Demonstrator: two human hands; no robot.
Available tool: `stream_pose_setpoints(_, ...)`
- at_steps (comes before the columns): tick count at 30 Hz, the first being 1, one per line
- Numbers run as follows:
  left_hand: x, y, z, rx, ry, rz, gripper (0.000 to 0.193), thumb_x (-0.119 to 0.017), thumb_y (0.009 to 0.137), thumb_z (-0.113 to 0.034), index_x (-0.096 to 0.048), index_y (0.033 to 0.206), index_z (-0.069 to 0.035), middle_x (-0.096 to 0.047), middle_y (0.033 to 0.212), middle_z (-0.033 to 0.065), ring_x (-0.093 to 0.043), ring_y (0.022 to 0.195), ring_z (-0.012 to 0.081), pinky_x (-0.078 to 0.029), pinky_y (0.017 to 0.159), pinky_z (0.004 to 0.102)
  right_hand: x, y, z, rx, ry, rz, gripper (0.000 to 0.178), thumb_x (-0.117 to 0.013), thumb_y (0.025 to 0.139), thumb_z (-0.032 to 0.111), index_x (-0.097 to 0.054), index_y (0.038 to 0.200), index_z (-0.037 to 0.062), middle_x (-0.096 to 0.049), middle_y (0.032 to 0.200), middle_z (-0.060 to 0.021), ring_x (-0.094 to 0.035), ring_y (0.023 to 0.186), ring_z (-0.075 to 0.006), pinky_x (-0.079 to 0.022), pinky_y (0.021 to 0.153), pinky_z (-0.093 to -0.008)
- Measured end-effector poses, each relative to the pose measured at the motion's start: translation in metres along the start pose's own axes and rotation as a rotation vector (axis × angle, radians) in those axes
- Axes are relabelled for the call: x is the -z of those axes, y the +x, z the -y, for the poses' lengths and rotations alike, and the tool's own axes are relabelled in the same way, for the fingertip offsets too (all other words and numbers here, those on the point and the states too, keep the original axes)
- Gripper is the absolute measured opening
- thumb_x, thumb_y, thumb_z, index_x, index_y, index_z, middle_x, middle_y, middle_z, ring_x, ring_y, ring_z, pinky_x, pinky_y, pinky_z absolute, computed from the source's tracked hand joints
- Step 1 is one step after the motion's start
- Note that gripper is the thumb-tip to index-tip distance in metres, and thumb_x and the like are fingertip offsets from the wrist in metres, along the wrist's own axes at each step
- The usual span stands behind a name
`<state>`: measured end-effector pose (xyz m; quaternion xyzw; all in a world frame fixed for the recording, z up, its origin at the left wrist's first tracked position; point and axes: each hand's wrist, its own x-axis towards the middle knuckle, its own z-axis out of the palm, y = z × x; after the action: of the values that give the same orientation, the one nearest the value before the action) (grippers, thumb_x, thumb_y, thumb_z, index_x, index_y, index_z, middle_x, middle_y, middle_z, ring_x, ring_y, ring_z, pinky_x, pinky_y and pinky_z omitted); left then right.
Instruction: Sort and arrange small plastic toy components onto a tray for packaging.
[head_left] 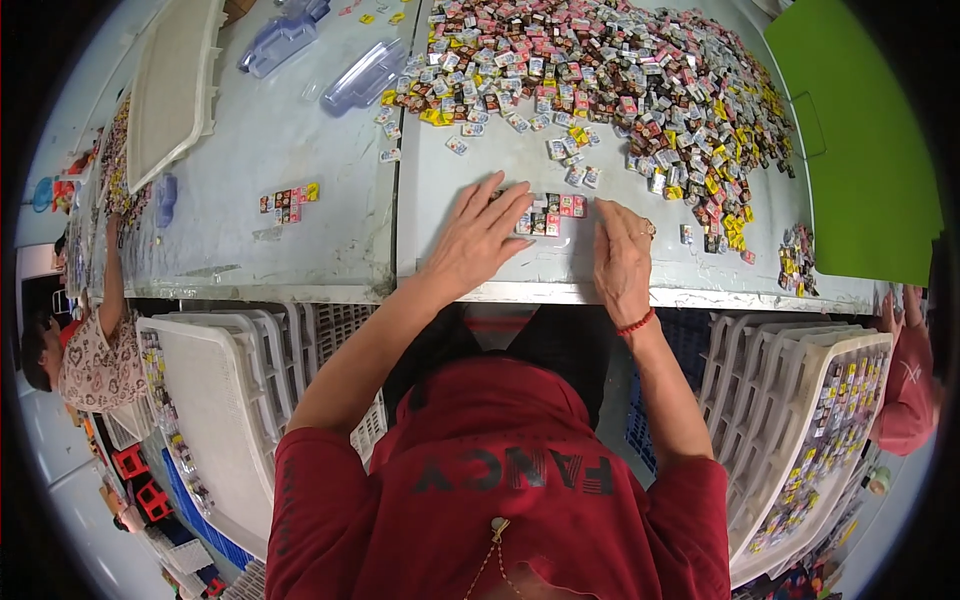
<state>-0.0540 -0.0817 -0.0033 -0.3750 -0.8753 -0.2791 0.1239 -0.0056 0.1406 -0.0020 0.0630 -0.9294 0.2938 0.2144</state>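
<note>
Grip unclenched, left hand (pixel 480 240) and right hand (pixel 623 258) flank packets (pixel 546 220) on table (pixel 560 267) near crates (pixel 205 400).

Small rectangular pieces (pixel 552 220), pink, black and white, are laid in two adjoining rows at the near centre; the far row is extended rightward by pink pieces.

Red shirt (pixel 420 545): large dark block lettering (pixel 515 470) across chest, one word, upside down in view, some letters striped. Left sleeve (pixel 290 495): dark lettering running lengthwise, too small and slanted to read. Small packs (pixel 548 222) between left hand (pixel 485 235) and right hand (pixel 622 258): printed faces in pink, black, white; print too tiny to read. Heaped packs (pixel 600 70) on table (pixel 480 160): labels likewise illegible. Co-worker's red sleeve (pixel 908 400), far right: pale mark, unclear.
</note>
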Motion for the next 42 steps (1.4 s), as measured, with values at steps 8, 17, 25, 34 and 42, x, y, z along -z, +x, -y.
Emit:
stream_pose_setpoints(8,-0.002,0.000,0.001,-0.091,0.109,0.065,0.046,-0.073,0.077,-0.024,-0.059,0.117,-0.006,-0.052,0.131,0.0039,-0.042,0.125,0.0324,-0.035,0.102,0.0456,-0.007,0.001,0.013,0.062,-0.032,0.014,0.033,-0.061,0.081,-0.004,-0.063,0.113,0.0029,-0.061,0.111,-0.0135,-0.056,0.102,-0.0315,-0.044,0.089,-0.0406)
stream_pose_setpoints(17,0.001,0.020,-0.001,-0.089,0.093,0.077,0.043,-0.075,0.074,-0.023,-0.060,0.110,-0.005,-0.058,0.115,0.0065,-0.048,0.116,0.0304,-0.038,0.099,0.0450,-0.001,0.006,0.015,0.072,-0.023,0.028,0.026,-0.065,0.080,-0.001,-0.067,0.106,0.0040,-0.062,0.108,-0.0118,-0.058,0.099,-0.0300,-0.043,0.088,-0.0398)
stream_pose_setpoints(25,-0.010,0.033,0.008,-0.049,-0.002,-0.090,0.029,-0.077,0.071,-0.017,-0.067,0.096,-0.006,-0.060,0.104,0.0059,-0.055,0.098,0.0259,-0.043,0.087,0.0387,-0.005,0.016,0.020,0.081,-0.003,0.027,0.023,-0.067,0.079,0.002,-0.067,0.102,0.0039,-0.063,0.104,-0.0111,-0.057,0.098,-0.0293,-0.042,0.087,-0.0398)
stream_pose_setpoints(34,-0.013,0.040,0.017,-0.004,-0.062,-0.010,0.030,-0.076,0.071,-0.016,-0.067,0.097,-0.005,-0.061,0.097,0.0061,-0.056,0.092,0.0264,-0.046,0.083,0.0380,-0.013,0.011,0.015,0.056,0.003,0.013,0.020,-0.066,0.080,0.002,-0.067,0.100,0.0036,-0.064,0.103,-0.0101,-0.058,0.096,-0.0281,-0.042,0.089,-0.0396)
stream_pose_setpoints(42,-0.014,0.043,0.027,-0.069,-0.092,0.064,0.027,-0.069,0.077,-0.012,-0.064,0.102,-0.003,-0.062,0.105,0.0086,-0.057,0.099,0.0277,-0.047,0.086,0.0362,-0.013,0.012,0.015,0.065,-0.026,0.000,0.020,-0.066,0.079,0.001,-0.067,0.099,0.0037,-0.063,0.103,-0.0095,-0.058,0.095,-0.0267,-0.041,0.089,-0.0391)
